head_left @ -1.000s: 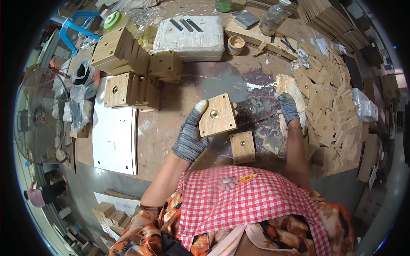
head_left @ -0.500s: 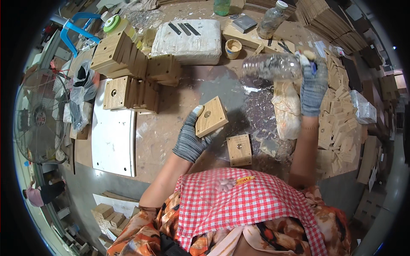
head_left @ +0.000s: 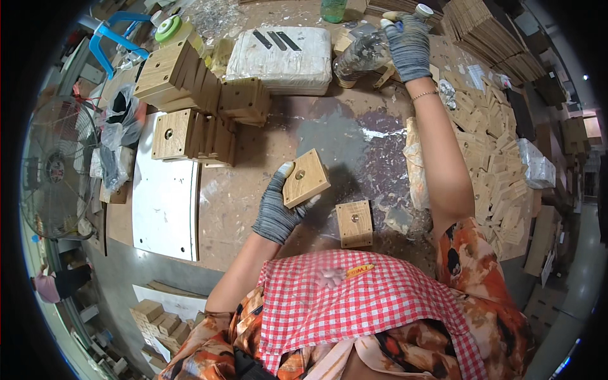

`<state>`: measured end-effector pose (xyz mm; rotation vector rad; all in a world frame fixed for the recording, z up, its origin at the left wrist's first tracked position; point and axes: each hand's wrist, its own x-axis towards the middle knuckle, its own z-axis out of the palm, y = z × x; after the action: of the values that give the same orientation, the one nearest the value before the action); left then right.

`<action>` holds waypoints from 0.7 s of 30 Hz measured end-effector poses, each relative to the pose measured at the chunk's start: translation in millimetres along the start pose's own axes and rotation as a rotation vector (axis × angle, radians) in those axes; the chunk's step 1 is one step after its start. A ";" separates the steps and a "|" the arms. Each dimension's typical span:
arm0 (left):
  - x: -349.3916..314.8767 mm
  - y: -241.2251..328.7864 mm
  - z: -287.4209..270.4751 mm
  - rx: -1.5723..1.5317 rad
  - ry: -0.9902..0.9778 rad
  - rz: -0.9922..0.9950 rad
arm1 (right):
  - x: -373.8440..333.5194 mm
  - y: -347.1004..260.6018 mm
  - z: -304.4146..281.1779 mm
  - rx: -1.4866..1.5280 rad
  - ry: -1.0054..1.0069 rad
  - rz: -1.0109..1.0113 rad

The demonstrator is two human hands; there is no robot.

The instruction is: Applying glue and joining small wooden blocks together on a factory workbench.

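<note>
My left hand [head_left: 278,212], in a grey knit glove, grips a square wooden block [head_left: 306,177] with a centre hole and small corner holes. The block is tilted above the table. A similar wooden block [head_left: 354,224] lies flat on the table to its right. At the far side, my gloved right hand [head_left: 408,47] is closed at the upper end of a clear plastic bottle [head_left: 364,58] with dark contents. The bottle leans down to the left; its grip end is partly hidden by the fingers. A white-capped jar [head_left: 424,10] shows just beyond that hand.
Stacks of wooden blocks [head_left: 174,134] stand at the left beside a white board [head_left: 166,209]. A white wrapped package [head_left: 278,66] with dark strips on top sits at the back. Many small wooden pieces [head_left: 487,145] are heaped at the right. A fan [head_left: 57,168] stands far left.
My right hand has moved the plastic bottle away from me and to the left, tipping it from nearly level to slanted. My left hand has shifted slightly down and left with its block.
</note>
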<state>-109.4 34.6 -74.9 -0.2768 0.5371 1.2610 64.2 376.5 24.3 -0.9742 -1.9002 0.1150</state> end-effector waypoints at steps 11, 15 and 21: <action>-15.0 -2.8 25.6 0.170 0.143 0.146 | -39.0 9.6 -42.6 0.135 -0.060 -0.186; -24.7 3.2 9.5 0.227 0.057 0.258 | -133.6 -7.2 -130.9 -0.443 -0.230 0.310; -46.9 -7.8 4.9 0.284 0.027 0.230 | -295.8 -50.0 -197.2 -0.930 -0.500 0.532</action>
<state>-110.4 -4.1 -46.7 0.0074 0.7786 1.3839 255.2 83.8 -58.2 -2.2419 -2.1011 -0.2702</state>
